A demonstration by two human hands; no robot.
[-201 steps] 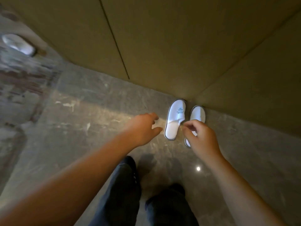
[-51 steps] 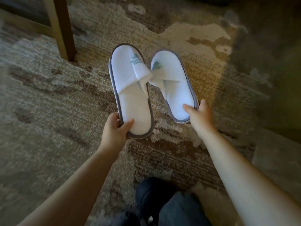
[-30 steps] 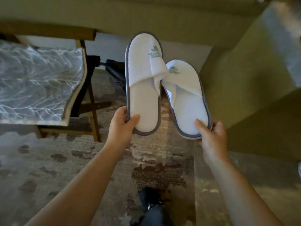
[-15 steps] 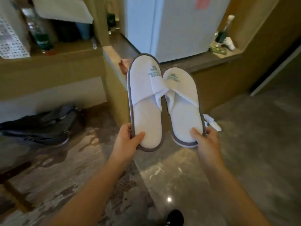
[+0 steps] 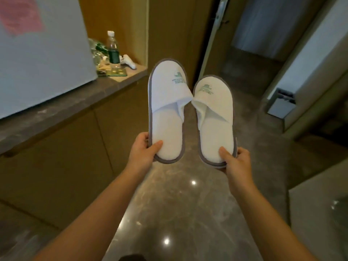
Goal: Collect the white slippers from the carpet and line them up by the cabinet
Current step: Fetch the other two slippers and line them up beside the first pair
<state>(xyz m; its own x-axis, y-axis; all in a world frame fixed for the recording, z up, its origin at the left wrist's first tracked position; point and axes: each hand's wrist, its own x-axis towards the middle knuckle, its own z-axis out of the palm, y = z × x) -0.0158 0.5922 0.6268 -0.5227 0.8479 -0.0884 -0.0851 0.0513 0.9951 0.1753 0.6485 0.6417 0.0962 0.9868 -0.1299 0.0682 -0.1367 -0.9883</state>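
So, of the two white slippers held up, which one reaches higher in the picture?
The slipper in the left hand, the left slipper: its toe rises above that of the right slipper, held by the right hand.

Bottle (image 5: 112,48) on counter (image 5: 75,102), left

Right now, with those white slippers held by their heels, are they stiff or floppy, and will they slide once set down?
The left slipper stands straight above the left hand, so its sole is probably fairly stiff. A thumb-and-finger pinch by the right hand carries the right slipper, so it's likely light. The floor looks glossy; they may slide if nudged.
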